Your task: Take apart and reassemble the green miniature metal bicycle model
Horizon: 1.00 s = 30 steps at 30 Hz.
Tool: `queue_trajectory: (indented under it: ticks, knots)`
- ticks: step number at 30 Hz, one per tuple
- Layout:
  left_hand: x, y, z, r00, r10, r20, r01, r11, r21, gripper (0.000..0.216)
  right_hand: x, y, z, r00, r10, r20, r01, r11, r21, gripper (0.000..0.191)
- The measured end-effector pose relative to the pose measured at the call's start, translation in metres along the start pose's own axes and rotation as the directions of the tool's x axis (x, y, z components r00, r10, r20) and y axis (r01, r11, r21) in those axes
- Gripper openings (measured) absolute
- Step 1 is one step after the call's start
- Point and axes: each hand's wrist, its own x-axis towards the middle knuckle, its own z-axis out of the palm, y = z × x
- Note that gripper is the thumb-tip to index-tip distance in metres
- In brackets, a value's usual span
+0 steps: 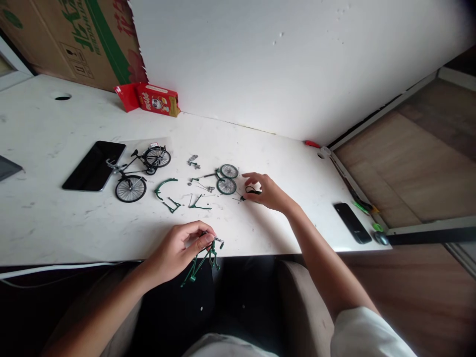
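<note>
Left hand point(182, 249) pinched a thin green toy bicycle frame point(201, 265) past the white desk point(267, 238); slack fingers could have dropped it. Right hand point(268, 192) curled narrowly at a small black looped part point(254, 192), grip unclear; a sideways brush could have knocked the dark spoked wheels point(226, 186).

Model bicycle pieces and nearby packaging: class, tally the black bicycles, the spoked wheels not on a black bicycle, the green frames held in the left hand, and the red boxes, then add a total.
Black bicycle: 1
Spoked wheels not on it: 2
Green frame in the left hand: 1
Red box: 1
Total: 5
</note>
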Motion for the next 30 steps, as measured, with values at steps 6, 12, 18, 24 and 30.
queue_trajectory:
  ticks: [6,12,18,24,30]
  knots:
    - [0.0,0.002,0.0,1.0,-0.001,-0.006,0.001,1.0,0.012,0.03,0.006,-0.017,0.011,0.992,-0.089,-0.087,0.076,0.988,-0.136,0.021]
    - [0.0,0.002,-0.001,1.0,0.007,0.0,-0.007,1.0,0.0,0.03,0.017,-0.029,0.027,0.98,-0.185,-0.075,0.175,0.977,-0.122,0.028]
    - [0.002,0.003,0.0,1.0,0.006,0.001,-0.006,1.0,-0.016,0.032,0.017,-0.02,0.031,0.984,-0.142,-0.107,0.118,0.972,-0.205,0.05]
    - [0.001,0.005,0.001,1.0,0.012,0.002,-0.011,1.0,-0.019,0.031,0.015,-0.016,0.03,0.987,-0.133,-0.086,0.108,0.962,-0.249,0.044]
    - [0.002,0.005,0.001,1.0,0.023,-0.011,-0.023,1.0,-0.017,0.033,0.018,-0.028,0.026,0.979,-0.193,-0.072,0.162,0.937,-0.311,0.04]
